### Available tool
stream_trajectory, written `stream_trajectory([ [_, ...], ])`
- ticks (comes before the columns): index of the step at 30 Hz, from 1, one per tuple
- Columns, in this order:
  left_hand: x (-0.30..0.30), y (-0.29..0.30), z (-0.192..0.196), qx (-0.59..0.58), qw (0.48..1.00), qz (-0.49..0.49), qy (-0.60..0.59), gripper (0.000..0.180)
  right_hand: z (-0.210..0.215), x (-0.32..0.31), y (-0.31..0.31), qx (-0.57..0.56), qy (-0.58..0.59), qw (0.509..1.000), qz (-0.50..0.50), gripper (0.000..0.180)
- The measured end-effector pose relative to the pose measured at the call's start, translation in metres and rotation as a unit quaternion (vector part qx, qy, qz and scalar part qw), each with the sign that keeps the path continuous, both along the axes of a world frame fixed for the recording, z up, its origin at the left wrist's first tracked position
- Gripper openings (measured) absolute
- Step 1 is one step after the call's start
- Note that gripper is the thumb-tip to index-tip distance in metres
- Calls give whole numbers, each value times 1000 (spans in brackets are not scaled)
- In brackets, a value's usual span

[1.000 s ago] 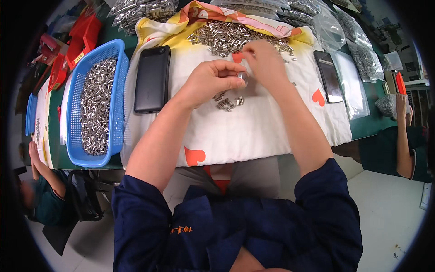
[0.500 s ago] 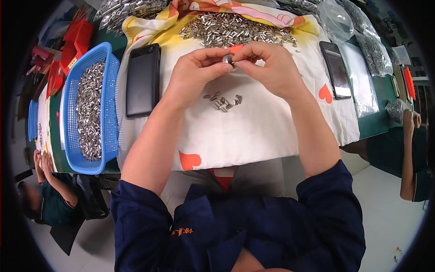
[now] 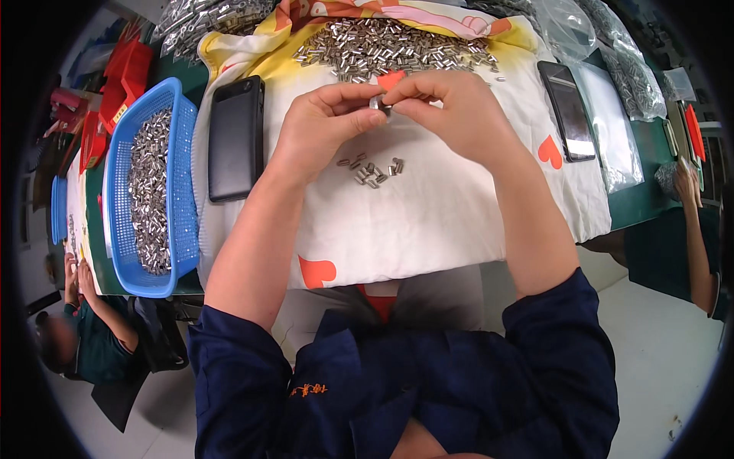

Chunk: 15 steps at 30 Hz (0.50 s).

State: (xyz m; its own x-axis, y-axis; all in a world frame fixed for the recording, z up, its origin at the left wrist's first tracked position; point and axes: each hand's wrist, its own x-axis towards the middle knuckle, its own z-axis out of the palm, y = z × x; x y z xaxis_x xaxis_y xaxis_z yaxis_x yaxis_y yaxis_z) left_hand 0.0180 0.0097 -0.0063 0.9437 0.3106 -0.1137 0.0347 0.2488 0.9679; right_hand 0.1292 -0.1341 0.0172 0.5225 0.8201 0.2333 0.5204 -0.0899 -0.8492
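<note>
My left hand point(image 3: 327, 122) pinches a small silver metal sleeve point(image 3: 375, 102) between thumb and fingertips. Meeting it from the other side, my right hand point(image 3: 451, 109) is closed, its thumb and forefinger pressed against a small dark piece point(image 3: 386, 109) whose kind I cannot make out. Both hands hover over the white cloth point(image 3: 413, 222). Below them lies a small group of loose metal sleeves point(image 3: 371, 174). Just beyond my fingers spreads a large heap of similar sleeves point(image 3: 390, 50).
A blue plastic basket point(image 3: 182, 183) full of small metal parts stands at the left, beside a black case point(image 3: 235, 138). On the right are a phone point(image 3: 567, 111), clear plastic bags point(image 3: 608, 138) and bagged parts point(image 3: 634, 76). Red bins point(image 3: 126, 73) sit far left. Other people work at both sides.
The view has shifted slightly. My hands stay together at the same sleeve, with small finger movements. At the right, the co-worker's arm has moved.
</note>
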Motion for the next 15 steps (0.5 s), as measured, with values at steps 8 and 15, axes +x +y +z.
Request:
stream_trajectory([
  [8, 0, -3, 0, -2, 999, -35, 19, 25, -6, 18, 4, -59, -55, 991, -103, 13],
  [15, 1, -1, -6, 4, 999, -42, -5, 25, -30, 19, 13, -118, -311, 938, -97, 15],
])
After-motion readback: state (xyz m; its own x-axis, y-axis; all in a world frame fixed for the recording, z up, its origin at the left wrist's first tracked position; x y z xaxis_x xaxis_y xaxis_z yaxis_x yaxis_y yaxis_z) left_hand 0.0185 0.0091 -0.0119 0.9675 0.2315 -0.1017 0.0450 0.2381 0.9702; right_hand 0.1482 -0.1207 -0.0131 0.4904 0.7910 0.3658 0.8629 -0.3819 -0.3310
